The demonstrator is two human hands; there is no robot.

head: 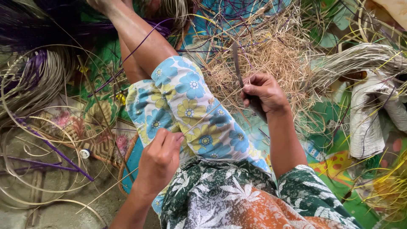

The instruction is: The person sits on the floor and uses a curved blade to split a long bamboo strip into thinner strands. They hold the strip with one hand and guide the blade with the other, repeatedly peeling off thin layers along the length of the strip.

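Left of the flowered knee (190,106), coils of pale and purple cane strips (34,80) lie on the floor. Just below that knee, the left hand (160,159) pinches a thin pale strip (199,121) that runs up across the knee. Right of the knee, the right hand (263,93) is closed round a dark-bladed knife (237,63), in front of a heap of dry shavings (271,55).

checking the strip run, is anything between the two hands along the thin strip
Nothing visible. The thin strip runs bare from the left hand across the flowered knee to the right hand, which also grips a knife.
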